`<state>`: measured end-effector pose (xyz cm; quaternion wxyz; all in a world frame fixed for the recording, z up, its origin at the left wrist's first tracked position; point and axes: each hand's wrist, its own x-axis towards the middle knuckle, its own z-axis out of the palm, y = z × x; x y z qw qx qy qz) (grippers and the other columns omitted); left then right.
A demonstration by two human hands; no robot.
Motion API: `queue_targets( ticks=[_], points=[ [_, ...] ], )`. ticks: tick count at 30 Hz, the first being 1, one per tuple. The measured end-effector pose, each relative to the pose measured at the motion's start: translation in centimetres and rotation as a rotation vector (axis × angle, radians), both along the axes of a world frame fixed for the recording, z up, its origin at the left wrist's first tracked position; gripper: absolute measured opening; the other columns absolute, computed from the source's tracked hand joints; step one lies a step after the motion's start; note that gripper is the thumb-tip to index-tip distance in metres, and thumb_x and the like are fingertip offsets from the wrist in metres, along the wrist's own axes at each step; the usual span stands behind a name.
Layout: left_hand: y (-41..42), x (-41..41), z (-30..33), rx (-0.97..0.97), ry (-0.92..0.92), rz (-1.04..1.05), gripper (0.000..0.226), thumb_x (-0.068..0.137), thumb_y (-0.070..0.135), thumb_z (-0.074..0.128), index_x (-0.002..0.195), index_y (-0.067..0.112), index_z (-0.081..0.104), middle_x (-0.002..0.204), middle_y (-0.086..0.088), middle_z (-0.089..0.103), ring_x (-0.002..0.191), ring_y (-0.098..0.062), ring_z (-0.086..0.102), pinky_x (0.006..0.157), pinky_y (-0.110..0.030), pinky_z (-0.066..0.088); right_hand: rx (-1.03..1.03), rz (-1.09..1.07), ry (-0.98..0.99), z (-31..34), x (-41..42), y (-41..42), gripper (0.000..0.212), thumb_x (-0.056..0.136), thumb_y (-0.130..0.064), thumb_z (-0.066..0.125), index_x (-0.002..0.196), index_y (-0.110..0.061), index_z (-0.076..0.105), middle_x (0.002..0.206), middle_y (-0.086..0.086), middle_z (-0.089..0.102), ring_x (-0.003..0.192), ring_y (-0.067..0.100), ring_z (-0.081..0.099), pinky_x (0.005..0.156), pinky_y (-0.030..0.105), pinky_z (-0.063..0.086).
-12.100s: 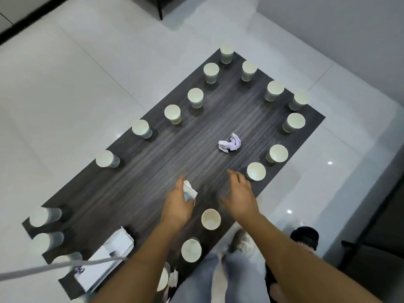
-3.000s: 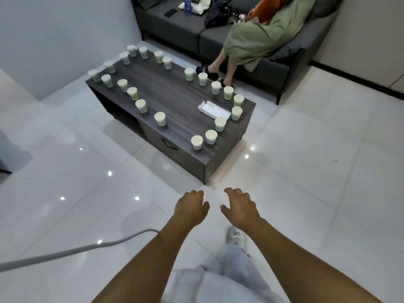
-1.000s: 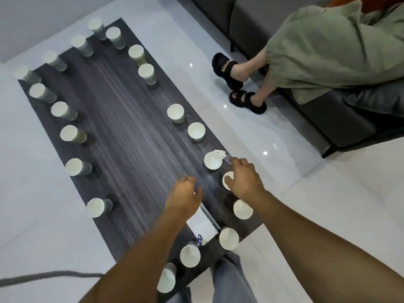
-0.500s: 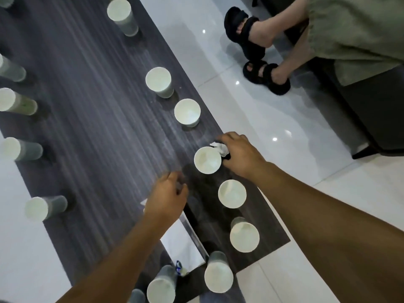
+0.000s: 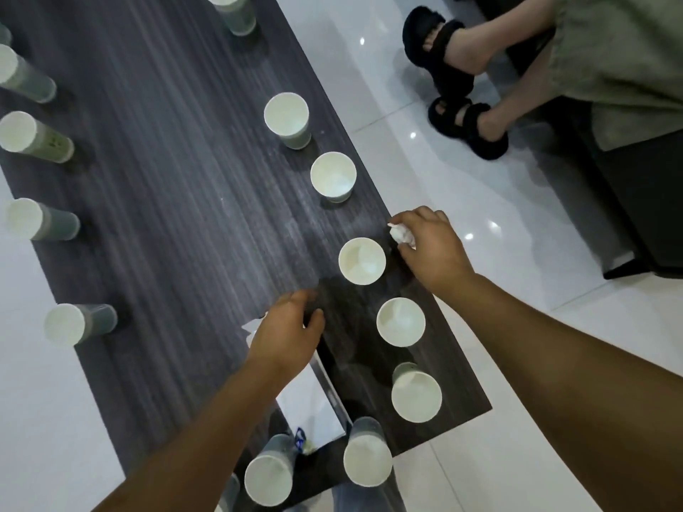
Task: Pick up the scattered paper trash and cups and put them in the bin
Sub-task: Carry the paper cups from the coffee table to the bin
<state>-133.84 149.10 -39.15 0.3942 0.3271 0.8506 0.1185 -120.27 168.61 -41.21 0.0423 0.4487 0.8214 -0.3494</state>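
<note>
Lifted since half a second ago, the small crumpled white paper wad (image 5: pixel 401 234) sits pinched in the right hand (image 5: pixel 430 249) fingers beside a white paper cup (image 5: pixel 362 261) on the dark wood-grain counter (image 5: pixel 177 201); the left hand (image 5: pixel 288 336) hovers, fingers loosely curled. Pick-up step; next comes the bin, not in view.

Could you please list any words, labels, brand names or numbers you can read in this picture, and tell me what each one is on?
No text can be read.
White box on the dark table: a small blue mark at its near end, too blurred to read.
Paper cup at the table's left edge: faint dark specks on its green side, too small to read.
The other cups, the crumpled paper in the right hand and the black sandals show no lettering.
</note>
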Motion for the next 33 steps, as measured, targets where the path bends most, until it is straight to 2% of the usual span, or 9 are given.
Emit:
queue_targets(
  ticks=[5, 8, 11, 16, 19, 22, 25, 29, 33],
  points=[
    [1.6, -0.8, 3.1, 0.072, -0.095, 0.12, 0.031, 0.094, 0.025, 0.053, 0.124, 0.017, 0.056, 0.116, 0.001, 0.062, 0.101, -0.013, 0.058, 0.087, -0.024, 0.043, 0.048, 0.004, 0.112, 5.0, -1.3, -0.9, 0.041, 0.087, -0.004, 0.057, 0.126, -0.017, 0.057, 0.119, 0.003, 0.057, 0.111, 0.023, 0.045, 0.088, 0.03, 0.041],
    [2.1, -1.4, 5.5, 0.196, -0.203, 0.325, 0.023, 0.092, 0.019, 0.057, 0.113, 0.013, 0.062, 0.101, 0.003, 0.065, 0.094, -0.014, 0.061, 0.091, -0.028, 0.048, 0.007, 0.078, 0.169, 7.9, -2.7, -3.5, 0.044, 0.085, -0.005, 0.059, 0.127, -0.019, 0.056, 0.119, 0.0, 0.057, 0.11, 0.022, 0.045, 0.09, 0.03, 0.04],
    [1.8, -2.0, 7.3, 0.268, -0.254, 0.413, 0.015, 0.091, 0.016, 0.059, 0.105, 0.015, 0.062, 0.088, 0.01, 0.063, 0.083, -0.007, 0.06, 0.079, -0.02, 0.047, -0.025, 0.176, 0.153, 9.3, -4.1, -7.1, 0.047, 0.086, -0.008, 0.06, 0.131, -0.021, 0.051, 0.125, -0.003, 0.056, 0.115, 0.02, 0.046, 0.094, 0.03, 0.039],
    [-1.6, -2.9, 8.2, 0.263, -0.348, 0.414, 0.022, 0.087, 0.009, 0.064, 0.106, 0.018, 0.058, 0.088, 0.009, 0.063, 0.081, 0.001, 0.06, 0.069, -0.006, 0.046, -0.179, 0.181, 0.188, 10.0, -6.2, -13.2, 0.056, 0.086, -0.003, 0.059, 0.138, -0.015, 0.045, 0.132, 0.003, 0.053, 0.123, 0.023, 0.044, 0.101, 0.037, 0.039],
    [-4.7, -3.3, 7.9, 0.26, -0.353, 0.445, 0.027, 0.081, 0.004, 0.07, 0.1, 0.021, 0.059, 0.09, 0.005, 0.065, 0.08, -0.005, 0.062, 0.069, -0.01, 0.048, -0.161, 0.186, 0.16, 9.4, -7.0, -16.5, 0.06, 0.087, -0.007, 0.06, 0.142, -0.018, 0.04, 0.137, 0.002, 0.049, 0.127, 0.019, 0.043, 0.101, 0.028, 0.036],
    [-7.5, -3.7, 7.4, 0.256, -0.376, 0.514, 0.029, 0.079, -0.002, 0.07, 0.103, 0.011, 0.061, 0.09, -0.002, 0.067, 0.08, -0.012, 0.064, 0.071, -0.019, 0.051, -0.204, 0.189, 0.142, 8.8, -7.6, -19.5, 0.063, 0.085, -0.006, 0.061, 0.142, -0.017, 0.037, 0.139, 0.002, 0.046, 0.128, 0.019, 0.041, 0.101, 0.027, 0.036],
    [-10.3, -4.3, 7.0, 0.234, -0.378, 0.544, 0.026, 0.078, -0.004, 0.07, 0.099, 0.01, 0.062, 0.081, 0.003, 0.067, 0.071, -0.003, 0.063, 0.061, -0.009, 0.049, -0.207, 0.2, 0.134, 8.2, -7.8, -22.1, 0.061, 0.086, -0.01, 0.062, 0.141, -0.018, 0.038, 0.139, 0.002, 0.046, 0.128, 0.019, 0.04, 0.1, 0.027, 0.036],
    [-14.7, -5.5, 6.7, 0.231, -0.249, 0.56, 0.023, 0.079, 0.0, 0.068, 0.081, 0.023, 0.062, 0.077, 0.009, 0.068, 0.066, 0.004, 0.063, 0.057, -0.004, 0.044, -0.091, 0.155, -0.096, 6.8, -7.3, -25.0, 0.064, 0.089, -0.032, 0.063, 0.143, -0.021, 0.031, 0.143, 0.003, 0.04, 0.129, 0.024, 0.035, 0.104, 0.036, 0.037],
    [-18.9, -6.8, 6.2, 0.181, -0.165, 0.513, 0.022, 0.083, 0.005, 0.065, 0.082, 0.026, 0.059, 0.077, 0.015, 0.064, 0.073, -0.002, 0.062, 0.065, -0.013, 0.048, -0.047, 0.068, -0.359, 4.8, -7.1, -26.4, 0.08, 0.088, -0.047, 0.062, 0.148, -0.024, 0.014, 0.154, 0.009, 0.02, 0.136, 0.032, 0.024, 0.109, 0.043, 0.034]
  ],
)
